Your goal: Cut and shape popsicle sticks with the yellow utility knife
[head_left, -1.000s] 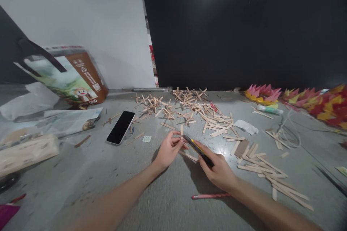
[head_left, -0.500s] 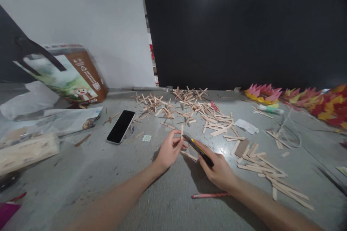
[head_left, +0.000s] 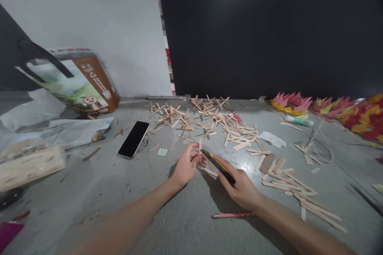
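Note:
My left hand [head_left: 185, 165] pinches a short wooden craft stick [head_left: 200, 145] and holds it upright on the grey table [head_left: 125, 191]. My right hand [head_left: 241, 187] grips a black and yellow utility knife [head_left: 218, 161], whose tip meets the base of the stick beside my left fingers. Another flat stick [head_left: 208, 171] lies on the table just under both hands. A pink pencil [head_left: 231, 215] lies below my right wrist.
Loose wooden sticks and stick crosses [head_left: 209, 117] are spread behind my hands, with longer sticks [head_left: 295, 187] at the right. A black phone [head_left: 133, 139] lies to the left. A printed bag [head_left: 76, 83], papers [head_left: 68, 131], paper flowers [head_left: 329, 107] and a glue tube [head_left: 297, 120] border the table.

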A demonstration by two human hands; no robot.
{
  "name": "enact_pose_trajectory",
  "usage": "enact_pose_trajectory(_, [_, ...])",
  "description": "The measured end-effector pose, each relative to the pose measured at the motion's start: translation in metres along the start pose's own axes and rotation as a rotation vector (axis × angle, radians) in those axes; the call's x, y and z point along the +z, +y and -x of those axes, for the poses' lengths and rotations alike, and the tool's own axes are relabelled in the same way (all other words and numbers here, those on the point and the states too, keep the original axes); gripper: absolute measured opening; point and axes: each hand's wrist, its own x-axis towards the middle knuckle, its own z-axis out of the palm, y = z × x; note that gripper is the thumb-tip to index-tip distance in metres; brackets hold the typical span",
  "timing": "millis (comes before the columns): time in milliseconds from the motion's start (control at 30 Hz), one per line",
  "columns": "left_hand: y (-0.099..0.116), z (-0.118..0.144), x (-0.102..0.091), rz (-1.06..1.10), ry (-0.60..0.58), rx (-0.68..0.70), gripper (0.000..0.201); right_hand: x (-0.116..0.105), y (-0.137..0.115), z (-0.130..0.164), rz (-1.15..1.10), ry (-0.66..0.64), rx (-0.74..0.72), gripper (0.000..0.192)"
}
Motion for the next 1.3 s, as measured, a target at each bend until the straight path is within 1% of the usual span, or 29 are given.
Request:
enact_pose_trajectory(200, [0.0065,0.0001,-0.0003,0.032,0.028,-0.027,0.032,0.0012,0.0007,-0.0004,0.004,-0.021,-0.025,0.056])
enact_pose_trajectory(633, [0.003,-0.0019,-0.0022,0.047,0.022,-0.042,0.033,-0.0006,-0.0014,-0.0005,0.009,-0.046,-0.056,0.057])
enact_pose_trajectory(833, [0.0029,-0.0017,-0.0012,0.092,0.038,-0.054,0.042,0.0,-0.0009,-0.0004,0.029,-0.035,-0.066,0.056])
enact_pose_trajectory(1000, [0.0034,-0.0025,-0.002,0.117,0.033,-0.066,0.045,-0.0007,-0.0019,0.0003,0.021,-0.04,-0.064,0.056])
enact_pose_trajectory(1167, [0.004,-0.0022,-0.0036,0.131,0.008,-0.066,0.048,-0.0023,-0.0043,-0.0013,0.024,-0.033,-0.089,0.055])
enact_pose_trajectory(1300, [0.0045,0.0005,-0.0019,0.117,-0.109,-0.118,0.048,-0.0029,-0.0045,-0.0015,0.016,-0.05,-0.132,0.055])
